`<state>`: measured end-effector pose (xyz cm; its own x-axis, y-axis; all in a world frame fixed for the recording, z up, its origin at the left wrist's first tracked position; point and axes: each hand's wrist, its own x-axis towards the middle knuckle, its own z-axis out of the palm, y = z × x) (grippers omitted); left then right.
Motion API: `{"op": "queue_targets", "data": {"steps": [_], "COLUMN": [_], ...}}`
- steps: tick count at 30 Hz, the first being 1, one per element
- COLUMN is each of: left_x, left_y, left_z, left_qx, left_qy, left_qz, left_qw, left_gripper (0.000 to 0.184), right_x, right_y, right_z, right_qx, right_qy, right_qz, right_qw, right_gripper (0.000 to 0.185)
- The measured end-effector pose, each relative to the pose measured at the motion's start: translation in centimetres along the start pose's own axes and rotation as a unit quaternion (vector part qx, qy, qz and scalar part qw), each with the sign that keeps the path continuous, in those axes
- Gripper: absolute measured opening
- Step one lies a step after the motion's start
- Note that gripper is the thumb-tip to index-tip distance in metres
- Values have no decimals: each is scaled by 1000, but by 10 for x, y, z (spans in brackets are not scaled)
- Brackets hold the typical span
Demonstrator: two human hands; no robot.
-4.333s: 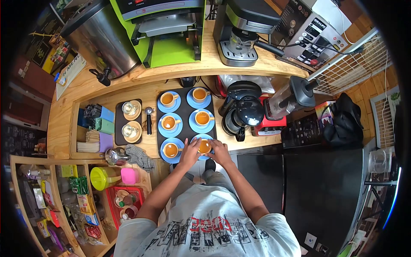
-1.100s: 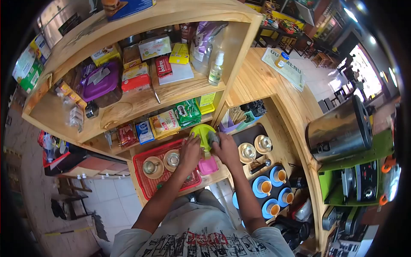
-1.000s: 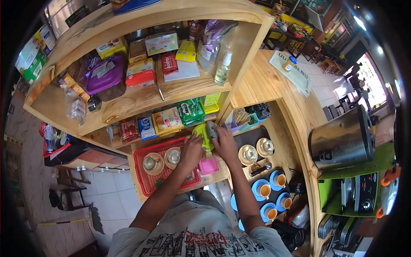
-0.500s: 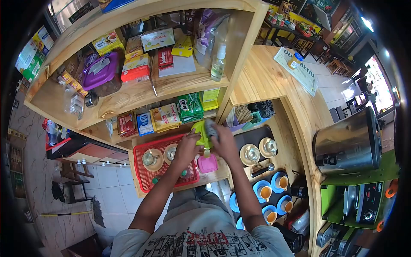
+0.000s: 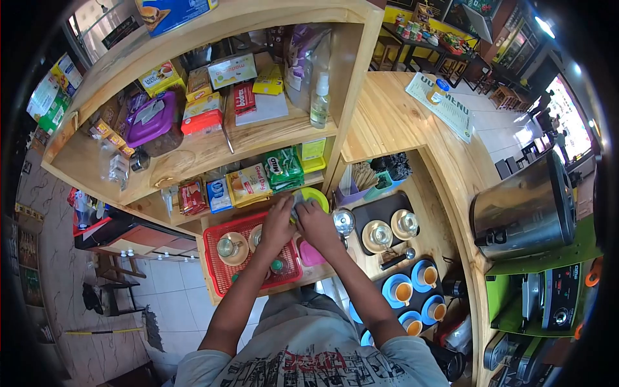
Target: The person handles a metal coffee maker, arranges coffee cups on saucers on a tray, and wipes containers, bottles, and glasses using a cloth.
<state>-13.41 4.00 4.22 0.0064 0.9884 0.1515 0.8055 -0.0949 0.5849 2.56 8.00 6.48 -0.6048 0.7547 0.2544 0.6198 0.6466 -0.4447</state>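
A bunched grey cloth lies between my two hands, over the yellow-green container. My left hand is closed on the cloth's left side. From the right, my right hand grips the same cloth with bent fingers; the fingertips are partly hidden. Just right of my right hand is a shiny metal pot. Below my hands a pink container is partly covered by my right forearm. The red basket, beside my left forearm, holds glass cups on saucers and a green-capped bottle.
Shelves of packets and boxes rise ahead. To the right, a dark tray carries two glass cups on saucers, beside a metal-headed tool. Orange cups on blue saucers stand lower right. A large metal dispenser is at far right.
The view has turned from the coffee machines to the shelves. My hands have gone from a cup to the cloth, and lately come closer together; the metal pot now shows.
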Motion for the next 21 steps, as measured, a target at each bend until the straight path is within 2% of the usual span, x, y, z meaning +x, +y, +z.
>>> {"op": "queue_targets", "data": {"steps": [3,4,6,7,8,10,11,12,14,15,16,19,20,21], "left_x": [-2,-2,-2,-3,-4,-4,-3,-3,-1,-1,-3,-5,-4,-3], "left_y": [6,5,8,11,15,18,20,18,12,12,14,11,9,18], "left_z": [1,2,-1,-5,-9,-12,-13,-11,-7,-8,-9,-7,-4,-12], "left_qx": [35,60,36,17,-3,11,26,24,49,50,64,66,51,31], "left_qy": [12,24,32,20,7,-2,-11,-13,-17,-16,-12,-3,5,-10], "left_qz": [9,21,16,5,-5,-15,-24,-20,-24,-25,-21,-12,-9,-26], "left_qw": [999,998,999,1000,1000,1000,999,999,998,998,998,998,999,999], "left_gripper": [76,74,73,75,77,77,77,77,77,77,77,76,75,81], "right_x": [-10,-12,-13,-13,-11,-3,1,1,3,2,1,-3,-4,-8], "right_y": [-12,-13,-7,0,4,15,17,13,3,-2,-9,-10,3,18], "right_z": [-30,-43,-61,-56,-52,-44,-30,-22,-11,-10,-18,-52,-47,-35], "right_qx": [60,60,150,153,152,126,128,126,31,7,8,106,105,142], "right_qy": [-84,-85,-51,40,38,48,54,56,-59,-83,-83,-145,-146,-28], "right_qz": [71,71,136,137,138,63,22,26,28,37,34,129,126,140], "right_qw": [992,992,978,978,978,989,990,990,997,996,996,975,976,980], "right_gripper": [32,32,30,35,35,40,35,35,25,22,22,34,34,35]}}
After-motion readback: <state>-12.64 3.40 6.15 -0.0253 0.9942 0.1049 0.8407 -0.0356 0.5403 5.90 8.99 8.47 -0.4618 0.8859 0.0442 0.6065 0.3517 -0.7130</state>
